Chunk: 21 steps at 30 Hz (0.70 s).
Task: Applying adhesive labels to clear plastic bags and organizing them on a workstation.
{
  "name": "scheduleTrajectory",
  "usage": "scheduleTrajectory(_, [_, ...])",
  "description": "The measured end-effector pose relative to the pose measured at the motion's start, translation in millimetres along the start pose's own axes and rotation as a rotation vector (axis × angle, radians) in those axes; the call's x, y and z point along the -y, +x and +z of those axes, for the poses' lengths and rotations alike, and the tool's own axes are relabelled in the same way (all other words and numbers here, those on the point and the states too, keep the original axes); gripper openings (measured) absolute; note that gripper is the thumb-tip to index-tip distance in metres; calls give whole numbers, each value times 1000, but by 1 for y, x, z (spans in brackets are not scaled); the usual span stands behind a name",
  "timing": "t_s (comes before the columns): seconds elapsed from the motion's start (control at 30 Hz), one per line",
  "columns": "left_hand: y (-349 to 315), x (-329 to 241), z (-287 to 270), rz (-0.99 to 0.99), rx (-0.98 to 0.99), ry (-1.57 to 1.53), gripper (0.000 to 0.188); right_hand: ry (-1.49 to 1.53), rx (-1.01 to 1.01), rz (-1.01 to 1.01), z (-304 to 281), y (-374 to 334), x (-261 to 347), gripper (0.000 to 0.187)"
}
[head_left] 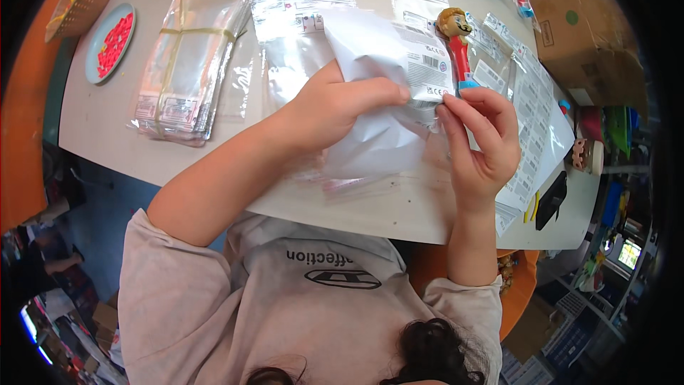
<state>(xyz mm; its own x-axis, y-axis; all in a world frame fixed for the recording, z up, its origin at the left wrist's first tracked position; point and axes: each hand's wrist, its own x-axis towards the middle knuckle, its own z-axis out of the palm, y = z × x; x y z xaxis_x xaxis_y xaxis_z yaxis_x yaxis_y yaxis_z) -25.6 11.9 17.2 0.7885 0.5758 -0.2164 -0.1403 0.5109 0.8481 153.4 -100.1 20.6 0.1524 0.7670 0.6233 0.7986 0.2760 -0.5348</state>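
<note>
White paper [377, 146] is gripped in the left hand [349, 103], a printed label [426, 53] by its thumb; the right hand [484, 139] pinches the label's near corner, a toy figure [459, 57] just beyond. Label handling seems underway, calling next for steady fingers.

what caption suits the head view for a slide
Left hand grips a white barcode-label sheet, right hand at its edge, near a red-bodied moustached toy figure.

My bare left grip [349, 105] extends its thumb [385, 91]; my bare right grip [486, 139] pinches, fingers [503, 110] bent.
</note>
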Motion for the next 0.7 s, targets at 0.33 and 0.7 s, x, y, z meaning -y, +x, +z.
scheduleTrajectory(0.33, [5,2,1,-33,-32,-5,26,137,29,105,2,-6,-10,22])
scheduleTrajectory(0.7, [6,1,0,3,-35,13,26,-45,-39,-10,2,-2,-7,17])
